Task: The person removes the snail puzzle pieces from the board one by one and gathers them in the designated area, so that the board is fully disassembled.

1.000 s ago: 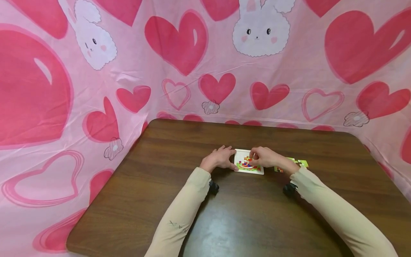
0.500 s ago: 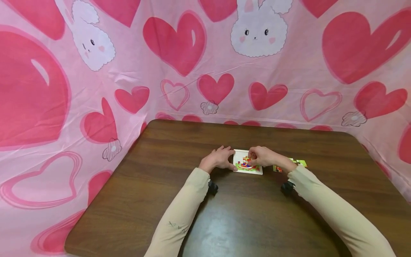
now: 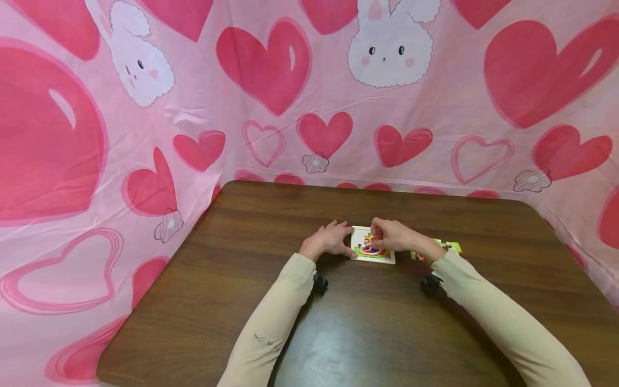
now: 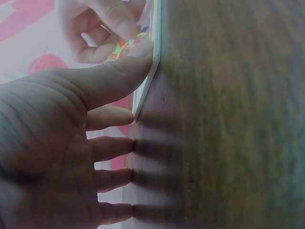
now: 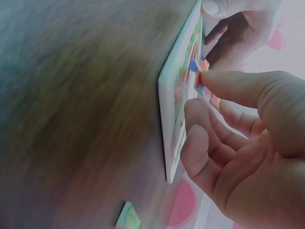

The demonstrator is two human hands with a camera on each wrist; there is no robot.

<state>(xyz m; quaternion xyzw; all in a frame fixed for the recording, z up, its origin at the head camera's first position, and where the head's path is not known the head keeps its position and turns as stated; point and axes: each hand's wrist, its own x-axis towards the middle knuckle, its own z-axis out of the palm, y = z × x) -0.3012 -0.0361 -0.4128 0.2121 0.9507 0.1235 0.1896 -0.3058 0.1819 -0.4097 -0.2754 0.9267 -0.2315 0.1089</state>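
A small white-framed jigsaw board lies on the table, a colourful red, blue and green picture partly filled in on it. At its left side is my left hand, fingers spread and fairly straight. In the left wrist view, its thumb presses the board's edge, while the other fingertips touch the tabletop beyond the corner. My right hand is over the right part of the board. Between its thumb and fingers it pinches a red and blue puzzle piece, tilted up close over the board; the fingers hide part of the piece.
Several loose green and red puzzle pieces lie on the brown wooden table right of the board, partly behind the right forearm. One loose piece also shows in the right wrist view. A pink heart-patterned cloth hangs behind the table.
My right hand has shifted slightly left and up over the board, its fingers turning a little. The left hand stays at the board's left edge.
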